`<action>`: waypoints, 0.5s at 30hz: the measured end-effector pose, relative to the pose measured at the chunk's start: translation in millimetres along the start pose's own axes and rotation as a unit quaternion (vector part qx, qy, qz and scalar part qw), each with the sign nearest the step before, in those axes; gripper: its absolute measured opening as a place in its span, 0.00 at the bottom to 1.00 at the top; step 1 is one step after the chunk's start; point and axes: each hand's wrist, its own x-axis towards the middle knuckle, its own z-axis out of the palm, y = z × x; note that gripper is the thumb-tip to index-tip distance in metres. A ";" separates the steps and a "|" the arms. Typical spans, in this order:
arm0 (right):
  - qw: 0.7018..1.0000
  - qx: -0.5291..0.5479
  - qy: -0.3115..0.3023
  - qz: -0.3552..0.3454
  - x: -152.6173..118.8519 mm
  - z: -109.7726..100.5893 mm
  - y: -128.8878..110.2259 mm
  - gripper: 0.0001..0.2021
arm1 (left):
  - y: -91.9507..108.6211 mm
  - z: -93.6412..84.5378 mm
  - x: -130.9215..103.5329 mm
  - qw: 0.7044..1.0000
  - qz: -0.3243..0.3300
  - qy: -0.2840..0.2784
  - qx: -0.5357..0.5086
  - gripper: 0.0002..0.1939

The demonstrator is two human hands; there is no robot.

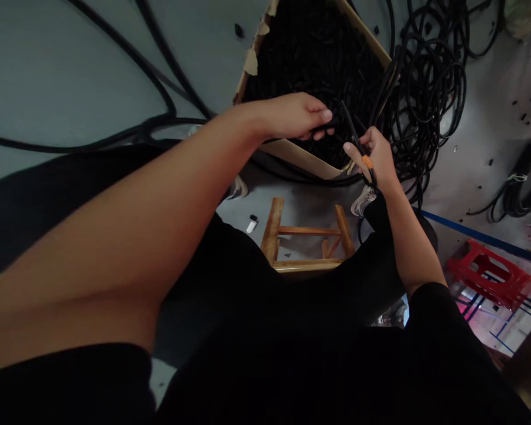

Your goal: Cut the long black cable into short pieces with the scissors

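Evidently, much of the work is already done: the cardboard box (312,158) is heaped with short black pieces (312,53), too many and too dark to be counted. A black cord (323,126) is pinched between the thumb and fingers of the left hand (298,115), just above the near part of the box, and a dark cutting tool marked with orange (367,161), apparently scissors, is gripped in the right hand (378,156) close beside it. Whether the blades are closed on the cord cannot be told, since they are lost against the dark heap; the present cut is therefore best judged as in hand rather than finished. Plenty seems to be left as well. A large tangle of black cord (431,77) is seen in long loops next to the box, on the right, and more lengths are stretched across the floor (48,71) at the left. A separate dark coil (524,180) is set farther off to the right, though whether it is meant for the same work cannot be told. A few stray bits are scattered outside the box, left ungathered.
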 end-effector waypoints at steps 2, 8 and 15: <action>1.000 0.003 -0.012 -0.003 1.2 -2.9 2.0 0.36 | -2.3 2.5 1.8 0.999 0.016 -0.008 -0.042 0.15; 0.999 -0.039 -0.032 -0.006 -0.4 -2.8 0.7 0.33 | -7.1 1.6 9.5 0.968 0.042 0.158 -0.193 0.09; 0.985 -0.158 -0.029 -0.058 -6.7 -0.3 -7.7 0.30 | -9.3 4.9 14.1 0.957 0.073 0.174 -0.222 0.17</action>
